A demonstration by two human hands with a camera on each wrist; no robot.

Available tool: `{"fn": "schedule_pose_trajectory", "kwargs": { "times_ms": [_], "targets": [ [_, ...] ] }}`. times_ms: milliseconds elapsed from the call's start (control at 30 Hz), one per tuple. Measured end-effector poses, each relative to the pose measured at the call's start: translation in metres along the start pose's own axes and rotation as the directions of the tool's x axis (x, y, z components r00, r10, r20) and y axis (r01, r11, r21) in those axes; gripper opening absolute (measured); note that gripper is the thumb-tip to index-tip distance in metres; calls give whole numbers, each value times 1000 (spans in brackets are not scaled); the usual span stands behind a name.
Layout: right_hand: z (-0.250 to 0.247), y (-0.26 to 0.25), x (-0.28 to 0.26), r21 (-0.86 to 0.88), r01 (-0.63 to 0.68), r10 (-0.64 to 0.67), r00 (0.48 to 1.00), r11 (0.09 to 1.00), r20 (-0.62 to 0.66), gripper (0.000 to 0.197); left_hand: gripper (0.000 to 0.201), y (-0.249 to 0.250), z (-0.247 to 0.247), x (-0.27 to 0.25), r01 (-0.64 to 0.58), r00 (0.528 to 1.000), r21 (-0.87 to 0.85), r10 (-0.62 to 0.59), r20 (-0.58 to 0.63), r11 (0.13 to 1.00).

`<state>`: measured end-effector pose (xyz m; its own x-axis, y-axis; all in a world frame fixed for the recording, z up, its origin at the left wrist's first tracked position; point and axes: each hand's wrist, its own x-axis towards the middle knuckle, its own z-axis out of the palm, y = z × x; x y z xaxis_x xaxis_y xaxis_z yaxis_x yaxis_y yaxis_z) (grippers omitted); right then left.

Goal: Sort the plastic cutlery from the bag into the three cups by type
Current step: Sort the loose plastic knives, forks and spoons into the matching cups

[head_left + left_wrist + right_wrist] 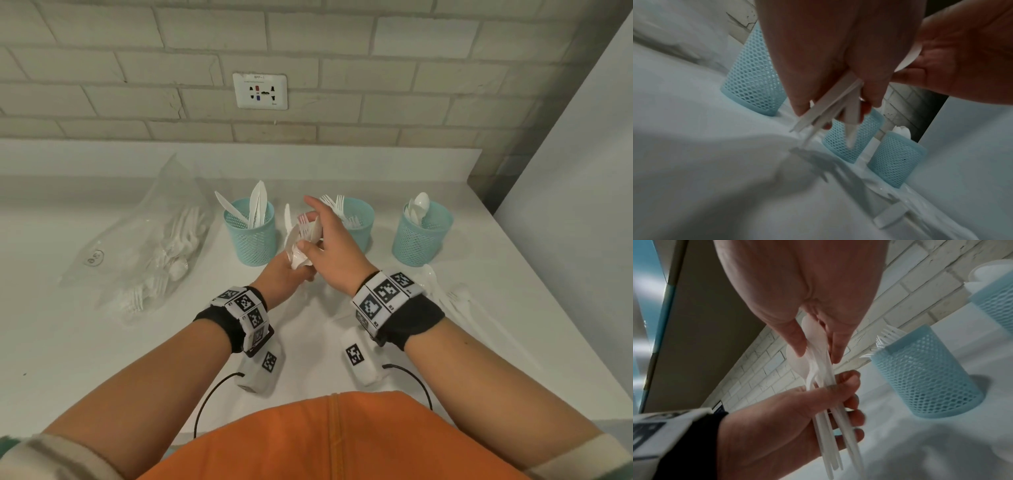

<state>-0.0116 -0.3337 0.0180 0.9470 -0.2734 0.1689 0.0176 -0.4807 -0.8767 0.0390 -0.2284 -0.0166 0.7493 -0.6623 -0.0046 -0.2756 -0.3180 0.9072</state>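
White counter [85,342] under a pale brick wall [102,68], with a wall socket [260,91] above.

Left hand [284,277] curled tight round the handles of a bunch of white cutlery [301,240], held up over the counter between the first two cups. Forks, spoons and a knife mixed in the bunch, heads pointing up. Right hand [329,246] right at the top of the bunch, thumb and fingers [835,352] closed on the head of one spoon [813,335], first finger sticking out straight.

Behind the hands, three blue mesh cups in a row. Left cup [249,233] holding knives. Middle cup [359,219] holding forks, partly hidden by the right hand. Right cup [421,236] holding spoons.

Clear plastic bag [147,246] lying flat at the left, more white cutlery inside. A few loose pieces [442,291] lying on the counter in front of the right cup, near the right wrist.
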Motion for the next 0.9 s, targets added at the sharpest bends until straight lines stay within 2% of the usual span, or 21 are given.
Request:
{"fn": "schedule_pose_trajectory", "kwargs": {
  "times_ms": [100, 200, 333, 400, 500, 633, 800, 900],
  "targets": [
    [4, 6, 0, -47, -30, 34, 995, 998, 90, 70, 15, -1, -2, 3, 18, 996, 89, -26, 90, 996],
    [1, 3, 3, -43, -72, 75, 995, 996, 71, 68, 8, -5, -3, 5, 24, 993, 69, -32, 118, 997],
    [-7, -9, 16, -116, -81, 79, 997, 990, -21, 38, 14, -15, -9, 9, 56, 981, 67, -67, 180, 996],
    [-7, -11, 23, -186, -24, 24, 1000, 982, -2, 26, 14, -15, -13, 10, 39, 980, 54, -49, 195, 998],
    [-10, -16, 33, -193, 21, -18, 1000, 981, 15, 13, 14, -12, -18, 11, 6, 978, -6, -4, 207, 1000],
    [-18, -25, 46, -198, 29, -35, 999, 980, -27, 18, 9, -3, -25, 10, -32, 992, -81, 42, 122, 996],
    [-22, -34, 65, -413, 70, -52, 997, 908, 54, 23, 8, -10, -35, 7, -33, 999, -83, 36, 37, 996],
    [-27, -51, 73, -400, 123, -115, 992, 908, 44, 29, 6, -16, -44, 6, -13, 1000, -126, 15, 12, 992]
  ]
}}
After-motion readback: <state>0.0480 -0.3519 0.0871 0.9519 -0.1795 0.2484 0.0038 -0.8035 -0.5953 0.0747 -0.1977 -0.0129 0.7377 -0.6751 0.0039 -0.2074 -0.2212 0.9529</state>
